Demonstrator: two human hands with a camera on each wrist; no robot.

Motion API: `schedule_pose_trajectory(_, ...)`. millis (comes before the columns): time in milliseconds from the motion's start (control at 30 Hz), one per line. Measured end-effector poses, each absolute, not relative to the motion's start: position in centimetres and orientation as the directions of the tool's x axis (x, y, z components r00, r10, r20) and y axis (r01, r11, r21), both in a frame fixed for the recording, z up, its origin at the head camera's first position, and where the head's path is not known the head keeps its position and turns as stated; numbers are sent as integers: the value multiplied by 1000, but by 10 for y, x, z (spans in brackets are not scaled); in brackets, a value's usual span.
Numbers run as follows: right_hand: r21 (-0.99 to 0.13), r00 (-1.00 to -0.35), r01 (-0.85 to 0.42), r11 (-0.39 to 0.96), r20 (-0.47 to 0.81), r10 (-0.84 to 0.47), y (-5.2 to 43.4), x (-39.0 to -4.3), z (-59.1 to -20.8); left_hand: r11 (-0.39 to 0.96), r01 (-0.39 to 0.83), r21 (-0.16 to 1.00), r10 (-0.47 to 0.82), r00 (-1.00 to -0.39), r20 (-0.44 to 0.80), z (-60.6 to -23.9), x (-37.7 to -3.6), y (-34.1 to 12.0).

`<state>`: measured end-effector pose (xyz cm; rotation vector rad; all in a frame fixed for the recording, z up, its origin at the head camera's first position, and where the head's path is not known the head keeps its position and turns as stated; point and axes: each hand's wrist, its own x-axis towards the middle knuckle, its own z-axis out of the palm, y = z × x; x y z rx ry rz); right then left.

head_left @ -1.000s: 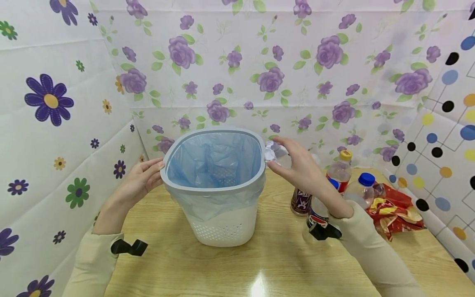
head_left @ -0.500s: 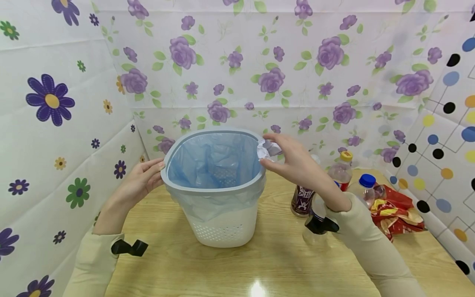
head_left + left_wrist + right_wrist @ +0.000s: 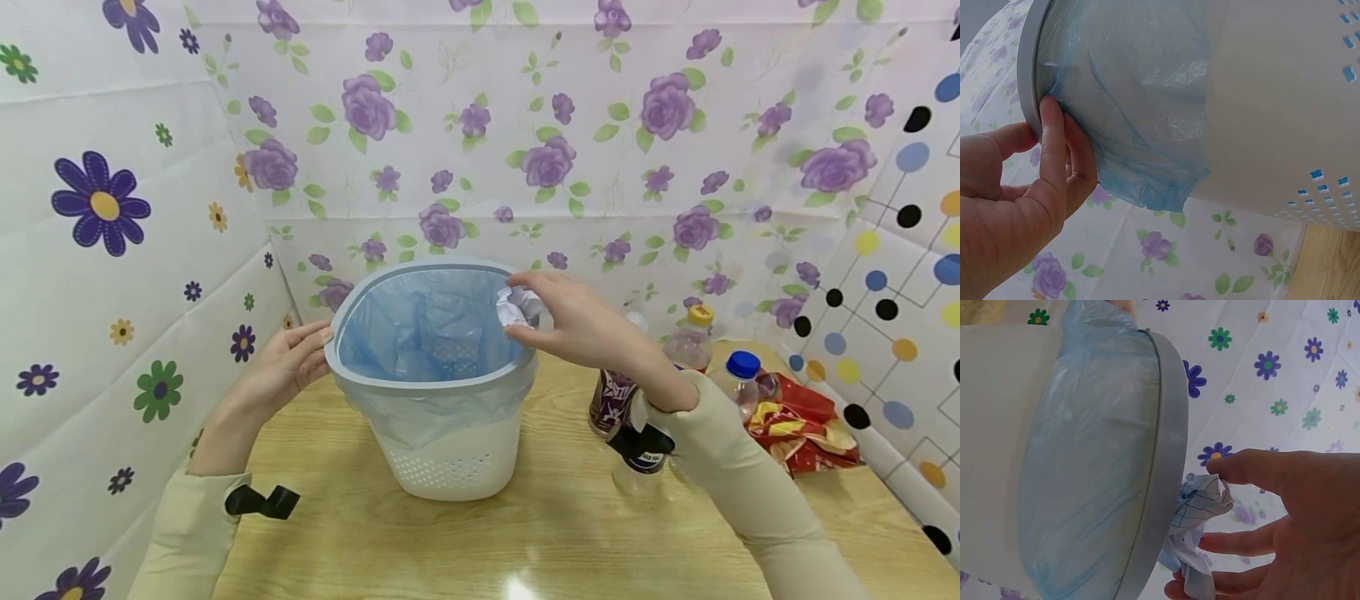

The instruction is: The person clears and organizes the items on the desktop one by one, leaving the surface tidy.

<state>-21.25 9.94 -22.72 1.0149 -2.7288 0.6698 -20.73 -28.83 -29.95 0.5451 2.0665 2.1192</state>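
A white trash bin [image 3: 450, 475] with a grey rim and perforated sides stands upright on the table, lined with a blue plastic bag [image 3: 397, 333] folded over its edge. At the bin's left side my left hand [image 3: 288, 354] pinches the rim; in the left wrist view its fingertips [image 3: 1049, 107] press the bag under the rim [image 3: 1027, 69]. My right hand [image 3: 581, 321] holds a crumpled piece of paper [image 3: 514, 307] over the right part of the bin's opening. Grid lines show on the paper in the right wrist view, where thumb and fingers grip it just beyond the rim.
Right of the bin stand several plastic bottles, among them a dark-labelled one [image 3: 609, 404], a blue-capped one [image 3: 738, 383] and a yellow-capped one [image 3: 693, 337]. A red snack bag [image 3: 806, 425] lies behind my right forearm. Patterned cloth walls [image 3: 480, 108] enclose the wooden table [image 3: 360, 542].
My right hand has carried the crumpled paper leftward, from beside the bin's right rim to over its opening. My left hand and the bin have stayed in place.
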Motion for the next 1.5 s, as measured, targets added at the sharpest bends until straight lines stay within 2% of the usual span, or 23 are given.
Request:
schedule_pose_trajectory(267,-392,-763,-642,659,241,-600,86,-215,-223,-51,155,987,339,-927,163,-300,-208,-288)
schedule_pose_trajectory(900,-370,-721,-681,632,188,-667,70,-222,-220,-68,156,985,347,-922,170,-300,-207,-289)
schedule_pose_trajectory(1267,-357,-721,-691,629,282,-633,93,-216,-228,-62,143,988,342,-927,156,-299,-207,-288)
schedule_pose_trajectory(1500,-426,-727,-686,590,372,-576,114,-214,-240,-74,148,986,348,-923,165,-299,-207,-288)
